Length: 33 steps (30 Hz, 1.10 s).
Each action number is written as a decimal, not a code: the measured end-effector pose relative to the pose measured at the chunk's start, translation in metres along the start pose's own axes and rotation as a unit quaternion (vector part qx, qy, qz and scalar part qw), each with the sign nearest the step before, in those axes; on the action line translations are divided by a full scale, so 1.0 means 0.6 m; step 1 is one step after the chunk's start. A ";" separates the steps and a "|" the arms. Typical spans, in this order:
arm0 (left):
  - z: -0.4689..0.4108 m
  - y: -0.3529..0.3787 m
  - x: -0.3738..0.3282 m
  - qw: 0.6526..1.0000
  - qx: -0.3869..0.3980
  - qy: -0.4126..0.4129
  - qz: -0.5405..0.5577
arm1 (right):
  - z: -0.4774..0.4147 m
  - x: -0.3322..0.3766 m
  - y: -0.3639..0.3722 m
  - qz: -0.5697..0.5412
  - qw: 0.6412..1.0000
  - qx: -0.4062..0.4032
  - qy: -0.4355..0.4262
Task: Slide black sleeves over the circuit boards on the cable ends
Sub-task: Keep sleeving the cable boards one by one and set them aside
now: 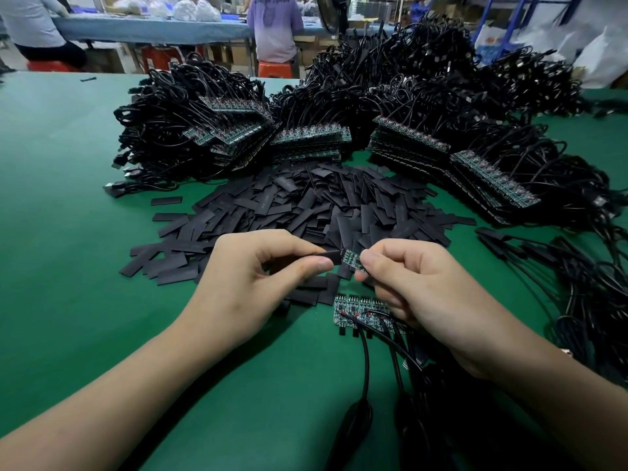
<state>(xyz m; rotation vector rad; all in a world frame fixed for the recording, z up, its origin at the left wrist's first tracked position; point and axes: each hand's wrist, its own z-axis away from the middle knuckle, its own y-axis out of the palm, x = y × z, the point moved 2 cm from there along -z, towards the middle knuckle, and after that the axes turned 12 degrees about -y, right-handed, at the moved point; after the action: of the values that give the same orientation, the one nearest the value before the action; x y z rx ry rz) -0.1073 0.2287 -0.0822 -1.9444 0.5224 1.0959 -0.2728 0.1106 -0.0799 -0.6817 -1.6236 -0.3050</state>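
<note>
My left hand pinches a flat black sleeve between thumb and forefinger. My right hand pinches a small green circuit board on a cable end; the board's left end meets the sleeve's mouth. Just below, a short row of bare circuit boards lies on the green mat, their black cables running toward me under my right wrist. A big loose heap of black sleeves lies right behind my hands.
Stacks of circuit boards with bundled black cables ring the far side of the sleeve heap. More cables trail along the right, some with sleeves on. Two people sit at a bench beyond the table.
</note>
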 end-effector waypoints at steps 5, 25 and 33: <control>-0.001 0.004 0.003 0.998 0.046 -0.027 0.036 | 0.000 -0.003 -0.002 0.029 0.999 -0.001 -0.016; -0.006 0.010 0.003 0.970 0.103 -0.112 0.191 | 0.009 0.000 -0.007 0.148 0.986 0.027 -0.071; -0.004 0.004 0.000 0.986 0.126 -0.065 0.089 | 0.005 -0.008 -0.009 0.139 0.988 0.030 -0.054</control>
<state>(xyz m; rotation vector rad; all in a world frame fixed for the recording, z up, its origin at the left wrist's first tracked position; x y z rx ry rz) -0.1075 0.2255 -0.0826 -1.6200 0.7373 1.1976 -0.2780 0.1070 -0.0841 -0.8798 -1.6071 -0.0161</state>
